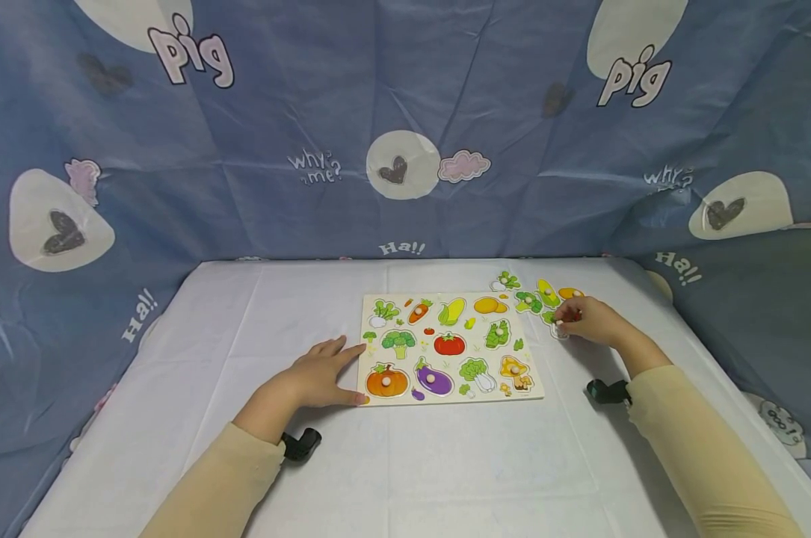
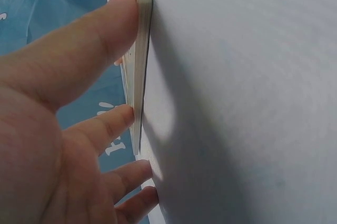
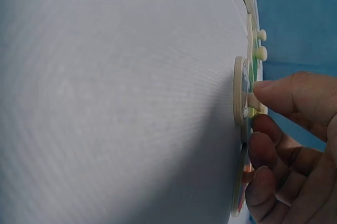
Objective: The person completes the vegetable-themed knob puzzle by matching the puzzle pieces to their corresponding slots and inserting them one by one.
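Observation:
A wooden vegetable peg puzzle board lies on the table. My left hand spreads at its left edge, thumb on the near corner and forefinger against the side; in the left wrist view the thumb presses over the board's rim. Beyond the board's right side, my right hand pinches the knob of a green-and-white bok choy piece. From the right wrist, that piece stands close over the table, its knob between thumb and forefinger. A red piece is partly hidden under the fingers.
Loose knobbed pieces lie by the board's far right corner: radish, broccoli, corn and a potato-like piece. Knobbed carrot, pumpkin, eggplant and mushroom pieces sit in the board. A patterned blue cloth hangs behind.

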A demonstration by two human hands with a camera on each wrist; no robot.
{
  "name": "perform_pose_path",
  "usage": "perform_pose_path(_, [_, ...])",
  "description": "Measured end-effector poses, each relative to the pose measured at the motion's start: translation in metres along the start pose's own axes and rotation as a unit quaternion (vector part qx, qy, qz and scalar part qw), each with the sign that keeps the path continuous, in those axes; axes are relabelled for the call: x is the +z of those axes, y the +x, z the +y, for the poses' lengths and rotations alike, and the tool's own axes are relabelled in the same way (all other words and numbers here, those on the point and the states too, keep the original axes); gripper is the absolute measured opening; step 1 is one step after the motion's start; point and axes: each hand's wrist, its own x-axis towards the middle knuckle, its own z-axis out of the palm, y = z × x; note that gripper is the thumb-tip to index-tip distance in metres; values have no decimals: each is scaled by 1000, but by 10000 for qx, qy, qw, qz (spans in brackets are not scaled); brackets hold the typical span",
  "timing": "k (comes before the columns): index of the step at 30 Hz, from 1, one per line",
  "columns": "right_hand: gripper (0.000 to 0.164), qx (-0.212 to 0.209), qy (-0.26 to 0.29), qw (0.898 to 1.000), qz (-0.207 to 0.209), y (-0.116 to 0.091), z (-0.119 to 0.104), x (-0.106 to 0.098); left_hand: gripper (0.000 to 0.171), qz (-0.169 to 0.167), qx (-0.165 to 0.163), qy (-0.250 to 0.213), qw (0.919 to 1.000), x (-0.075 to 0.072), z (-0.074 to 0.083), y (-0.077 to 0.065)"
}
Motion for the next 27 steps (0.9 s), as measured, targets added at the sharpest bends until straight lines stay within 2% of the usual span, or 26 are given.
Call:
perform_pose_path(11, [15,322,-9,9995,-64,3,-3,3,96,3,-5,-21,10000,1,0,0])
perform_pose_path(27, [13,345,-65,9993,-158,5,-3,2,97,-8,-55,-27,10000,1,1,-1])
